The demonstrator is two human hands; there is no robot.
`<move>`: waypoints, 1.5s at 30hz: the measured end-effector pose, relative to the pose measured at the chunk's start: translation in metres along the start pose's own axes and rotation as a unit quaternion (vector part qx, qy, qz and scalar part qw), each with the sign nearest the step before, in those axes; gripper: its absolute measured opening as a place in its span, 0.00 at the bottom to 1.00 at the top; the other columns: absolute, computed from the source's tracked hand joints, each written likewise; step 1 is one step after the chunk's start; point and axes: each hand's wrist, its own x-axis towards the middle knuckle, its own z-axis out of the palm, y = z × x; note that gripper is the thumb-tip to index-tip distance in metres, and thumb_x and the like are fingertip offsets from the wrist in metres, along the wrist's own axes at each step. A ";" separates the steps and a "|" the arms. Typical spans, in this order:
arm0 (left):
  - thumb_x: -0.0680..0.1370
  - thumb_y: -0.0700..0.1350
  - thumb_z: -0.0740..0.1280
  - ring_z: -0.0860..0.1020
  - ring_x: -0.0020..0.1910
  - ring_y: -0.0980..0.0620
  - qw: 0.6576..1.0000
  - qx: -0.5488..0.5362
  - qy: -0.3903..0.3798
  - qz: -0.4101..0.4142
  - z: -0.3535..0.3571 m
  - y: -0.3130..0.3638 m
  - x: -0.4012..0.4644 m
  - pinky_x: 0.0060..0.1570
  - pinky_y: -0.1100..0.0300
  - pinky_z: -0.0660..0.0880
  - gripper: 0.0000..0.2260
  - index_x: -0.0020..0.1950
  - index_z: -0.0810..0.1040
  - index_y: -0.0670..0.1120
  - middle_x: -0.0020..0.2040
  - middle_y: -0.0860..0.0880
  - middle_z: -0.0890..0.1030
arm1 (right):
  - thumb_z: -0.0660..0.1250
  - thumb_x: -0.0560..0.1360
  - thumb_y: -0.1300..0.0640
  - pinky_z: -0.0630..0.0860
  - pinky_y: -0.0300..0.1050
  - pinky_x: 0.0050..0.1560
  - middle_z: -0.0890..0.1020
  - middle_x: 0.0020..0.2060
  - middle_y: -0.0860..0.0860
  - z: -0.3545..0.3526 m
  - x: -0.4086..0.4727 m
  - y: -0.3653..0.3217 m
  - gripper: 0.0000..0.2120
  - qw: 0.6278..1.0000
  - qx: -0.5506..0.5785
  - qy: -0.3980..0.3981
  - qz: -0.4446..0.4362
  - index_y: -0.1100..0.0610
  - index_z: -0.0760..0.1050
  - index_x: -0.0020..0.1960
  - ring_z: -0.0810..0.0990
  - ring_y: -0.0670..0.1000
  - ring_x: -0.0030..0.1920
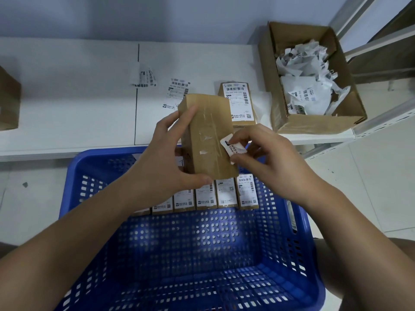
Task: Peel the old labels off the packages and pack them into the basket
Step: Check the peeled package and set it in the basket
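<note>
My left hand (pixel 167 151) grips a brown cardboard package (pixel 208 135) upright above the far end of the blue basket (pixel 94 167). Tape and small white label scraps show on its bare face. My right hand (pixel 267 153) pinches a curled white label piece (pixel 232 149) at the package's right edge. A row of several labelled packages (pixel 206 197) stands in the basket under my hands. One more labelled package (pixel 239 103) lies on the white shelf (pixel 67 104) behind.
An open cardboard box (pixel 314 124) full of crumpled peeled labels sits at the right on the shelf. Loose labels (pixel 143 78) lie flat on the shelf. A brown box (pixel 9 102) is at the left edge. Metal racking (pixel 381 115) runs along the right.
</note>
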 end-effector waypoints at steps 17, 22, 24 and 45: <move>0.64 0.52 0.83 0.79 0.62 0.55 0.997 -0.060 -0.013 -0.036 -0.005 0.002 0.009 0.52 0.64 0.78 0.56 0.79 0.49 0.72 0.78 0.64 0.58 | 0.67 0.81 0.57 0.73 0.49 0.42 0.72 0.52 0.49 -0.001 -0.005 0.002 0.05 0.973 -0.158 0.118 -0.116 0.57 0.81 0.53 0.74 0.51 0.49; 0.65 0.48 0.83 0.74 0.65 0.56 0.999 -0.022 0.037 0.018 -0.004 0.008 0.012 0.54 0.61 0.81 0.56 0.80 0.48 0.70 0.78 0.64 0.52 | 0.67 0.81 0.63 0.74 0.47 0.49 0.73 0.51 0.51 -0.004 -0.014 0.004 0.03 0.971 -0.147 0.170 -0.082 0.61 0.79 0.52 0.73 0.50 0.52; 0.66 0.46 0.83 0.73 0.63 0.60 0.999 -0.003 0.040 0.037 -0.002 0.012 0.012 0.48 0.71 0.79 0.56 0.80 0.48 0.69 0.78 0.65 0.50 | 0.66 0.81 0.65 0.73 0.43 0.50 0.74 0.50 0.51 -0.006 -0.019 0.001 0.03 0.967 -0.133 0.207 -0.067 0.62 0.79 0.52 0.74 0.48 0.50; 0.66 0.51 0.83 0.67 0.69 0.60 0.995 0.007 -0.062 0.076 0.049 0.020 0.013 0.60 0.70 0.70 0.57 0.71 0.42 0.82 0.77 0.70 0.41 | 0.72 0.77 0.57 0.71 0.44 0.59 0.75 0.58 0.55 -0.079 0.054 0.152 0.06 0.904 -0.203 0.298 0.229 0.57 0.86 0.51 0.74 0.57 0.61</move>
